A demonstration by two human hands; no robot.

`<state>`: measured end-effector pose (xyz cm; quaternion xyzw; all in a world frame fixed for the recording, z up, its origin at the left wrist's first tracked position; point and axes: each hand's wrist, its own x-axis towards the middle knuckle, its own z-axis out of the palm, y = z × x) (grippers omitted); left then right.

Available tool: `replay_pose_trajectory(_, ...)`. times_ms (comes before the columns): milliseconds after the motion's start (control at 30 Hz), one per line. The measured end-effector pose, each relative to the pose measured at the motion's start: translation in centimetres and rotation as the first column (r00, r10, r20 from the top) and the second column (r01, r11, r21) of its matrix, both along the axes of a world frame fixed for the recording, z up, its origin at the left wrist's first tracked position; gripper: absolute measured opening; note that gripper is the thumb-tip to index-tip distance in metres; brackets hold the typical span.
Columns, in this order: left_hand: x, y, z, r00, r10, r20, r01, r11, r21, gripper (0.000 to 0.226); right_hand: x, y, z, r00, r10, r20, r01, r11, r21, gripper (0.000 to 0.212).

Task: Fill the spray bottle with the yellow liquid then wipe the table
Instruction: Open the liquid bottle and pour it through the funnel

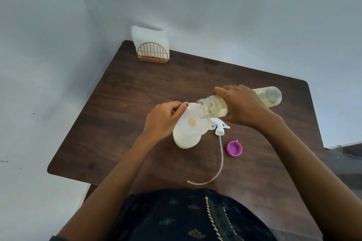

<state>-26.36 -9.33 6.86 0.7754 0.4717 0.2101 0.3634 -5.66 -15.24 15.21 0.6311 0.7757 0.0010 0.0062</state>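
Observation:
A white spray bottle stands uncapped at the middle of the dark wooden table. A clear funnel sits in its neck, and my left hand pinches the funnel's far rim. My right hand grips a clear bottle of yellow liquid, tipped almost flat with its open mouth over the funnel. The liquid lies along the bottle's lower side. The white spray head with its long tube lies on the table right of the spray bottle.
A purple cap lies open side up, right of the tube. A gold wire napkin holder with white napkins stands at the table's far left corner against the wall. Walls close off the left and far sides.

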Motion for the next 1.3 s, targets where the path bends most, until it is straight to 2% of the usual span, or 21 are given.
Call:
replay_pose_trajectory(667,0.13,0.22,0.21,1.0,-0.005,0.004,0.005,1.0,0.016,0.046,-0.05,-0.05,0.35,1.0,-0.008,-0.003,0.008,1.0,-0.01,0.036)
replay_pose_trajectory(1033,0.08,0.31,0.04,1.0,-0.01,0.003,0.01,1.0,0.018,0.056,0.04,-0.13,0.27,1.0,-0.009,-0.005,0.009,1.0,-0.006,0.036)
replay_pose_trajectory(1300,0.0,0.34,0.0,1.0,-0.013,-0.011,0.013,1.0,0.02,0.05,-0.06,-0.18,0.16,1.0,-0.007,-0.004,0.007,1.0,-0.007,0.035)
